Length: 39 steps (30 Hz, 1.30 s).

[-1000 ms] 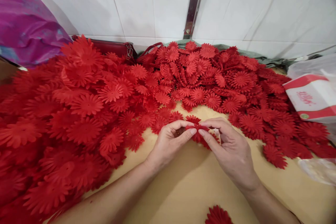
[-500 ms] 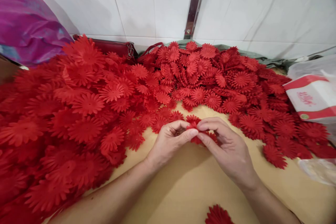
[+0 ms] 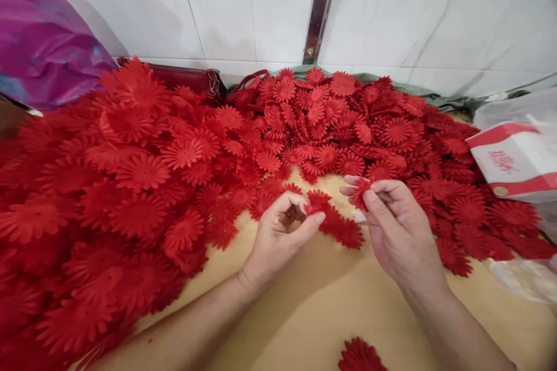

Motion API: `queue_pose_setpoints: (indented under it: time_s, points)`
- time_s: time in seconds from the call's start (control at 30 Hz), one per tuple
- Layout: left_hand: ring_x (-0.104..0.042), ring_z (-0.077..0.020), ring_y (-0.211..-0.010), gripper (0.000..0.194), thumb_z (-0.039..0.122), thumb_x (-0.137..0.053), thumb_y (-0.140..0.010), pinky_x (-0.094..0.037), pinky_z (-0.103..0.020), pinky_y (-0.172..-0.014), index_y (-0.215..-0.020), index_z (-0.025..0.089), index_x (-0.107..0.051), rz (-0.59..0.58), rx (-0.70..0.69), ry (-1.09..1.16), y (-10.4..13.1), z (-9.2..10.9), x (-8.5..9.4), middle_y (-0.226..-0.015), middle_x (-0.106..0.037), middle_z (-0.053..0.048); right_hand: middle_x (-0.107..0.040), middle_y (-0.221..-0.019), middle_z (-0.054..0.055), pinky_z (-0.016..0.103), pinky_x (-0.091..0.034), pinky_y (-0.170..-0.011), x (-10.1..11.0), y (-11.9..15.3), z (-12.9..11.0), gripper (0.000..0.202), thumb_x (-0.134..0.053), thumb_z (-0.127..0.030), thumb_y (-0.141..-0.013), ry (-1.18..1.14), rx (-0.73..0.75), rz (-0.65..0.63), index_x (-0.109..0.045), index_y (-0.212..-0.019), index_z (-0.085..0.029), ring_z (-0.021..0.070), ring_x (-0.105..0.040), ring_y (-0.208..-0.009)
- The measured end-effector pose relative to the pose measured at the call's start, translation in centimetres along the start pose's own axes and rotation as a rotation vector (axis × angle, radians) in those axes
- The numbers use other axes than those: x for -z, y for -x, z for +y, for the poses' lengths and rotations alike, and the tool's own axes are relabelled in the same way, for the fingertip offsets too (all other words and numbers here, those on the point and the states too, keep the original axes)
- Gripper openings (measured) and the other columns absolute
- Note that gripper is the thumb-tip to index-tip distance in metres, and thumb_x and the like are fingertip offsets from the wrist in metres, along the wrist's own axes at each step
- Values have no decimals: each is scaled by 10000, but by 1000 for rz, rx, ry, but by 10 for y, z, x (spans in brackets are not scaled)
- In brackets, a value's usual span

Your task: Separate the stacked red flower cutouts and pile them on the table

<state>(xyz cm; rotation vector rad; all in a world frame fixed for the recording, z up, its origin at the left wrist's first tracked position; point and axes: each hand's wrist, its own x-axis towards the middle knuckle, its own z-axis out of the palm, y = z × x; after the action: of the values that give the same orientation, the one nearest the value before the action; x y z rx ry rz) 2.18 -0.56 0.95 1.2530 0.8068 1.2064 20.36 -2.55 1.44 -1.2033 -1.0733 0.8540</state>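
Between the thumb and forefinger of my left hand [image 3: 285,223] is a small red petal piece [image 3: 311,210], mostly covered by the fingers. My right hand [image 3: 398,226] pinches a red fabric flower [image 3: 361,192], held up and apart from the left hand. Below and between the two hands, several red flower pieces [image 3: 349,234] lie on the tan tabletop [image 3: 300,295]. One more dark red flower piece [image 3: 361,355] rests by itself at the near edge of the view.
A large heap of red flower pieces [image 3: 143,173] spreads along the left and back. White-and-red packaging [image 3: 513,156] in clear plastic stands at right. Behind are a dark red bag [image 3: 185,78], a purple plastic bag [image 3: 52,35] and a tiled wall [image 3: 226,6] with a metal bracket [image 3: 322,6].
My hands were together over one red piece. Now they are apart: the right has moved right and slightly up with a red flower, while the left stays nearly in place with a red piece.
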Motion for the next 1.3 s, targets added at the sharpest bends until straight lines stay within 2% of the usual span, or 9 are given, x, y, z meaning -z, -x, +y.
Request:
queue_pose_setpoints:
  time_s: [0.1,0.2,0.37,0.53,0.77,0.87,1.0,1.17,1.3]
  points:
    - [-541,-195,-1058,265,114,-676,-818,-455,-329,-975,-1041,222,-581,108,-242,-192,4,0,1,-1099,-529,-61,-687,-1173,48,316,-551,-891,-4,1,-3,170,-696,-320,-901,66,26,-40,-581,-1013,-263,161,-669,-993]
    - [-502,-241,-1189,350,94,-649,-823,-400,-395,-1085,-1137,236,-589,114,-336,-321,6,3,3,-1181,-516,-82,-683,-1069,28,292,-561,-890,-11,6,-7,211,-712,-272,-880,88,36,-97,-601,-1059,-260,138,-662,-941]
    - [-567,-254,-1138,276,253,-713,-863,-453,-393,-1009,-1137,231,-688,-5,-248,-402,5,7,1,-1162,-596,-105,-700,-971,16,280,-591,-833,-16,10,-12,211,-740,-245,-852,96,49,-91,-619,-1025,-255,136,-678,-889]
    - [-642,-195,-936,52,253,-688,-895,-496,-327,-878,-894,205,-710,-70,-206,-284,1,-2,0,-970,-676,-70,-707,-1007,23,301,-604,-846,-15,12,-14,238,-759,-235,-833,129,93,-88,-636,-1035,-260,151,-690,-916]
    - [-460,-105,-671,325,367,-748,-850,-402,-230,-662,-692,181,-533,21,59,-12,-2,-2,3,-704,-516,28,-667,-1103,35,361,-546,-994,-13,14,-16,232,-737,-238,-864,189,200,-152,-656,-1078,-282,177,-652,-1038]
    - [-461,-93,-655,330,372,-773,-823,-395,-217,-642,-686,170,-550,-36,107,92,-3,3,2,-679,-531,35,-651,-1156,43,384,-512,-1042,-13,15,-15,196,-729,-267,-882,249,202,-267,-688,-1072,-292,198,-624,-1139]
    - [-468,-83,-635,298,347,-790,-805,-395,-208,-620,-669,157,-605,-82,110,135,-2,6,1,-664,-549,34,-667,-1118,40,360,-520,-1010,-13,14,-13,104,-703,-309,-907,261,154,-341,-729,-1006,-289,188,-636,-1114]
    - [-540,-89,-656,208,301,-793,-809,-428,-218,-647,-738,161,-656,-166,131,165,-1,4,1,-709,-624,14,-676,-1130,35,318,-550,-903,-11,12,-8,98,-671,-340,-930,119,22,-332,-735,-902,-271,175,-650,-1051]
    - [-482,-80,-621,304,335,-813,-782,-402,-214,-616,-685,161,-584,-130,111,100,0,1,2,-663,-550,33,-680,-1044,8,285,-548,-785,-6,5,-5,115,-682,-338,-918,-164,-104,-124,-675,-841,-253,139,-652,-874]
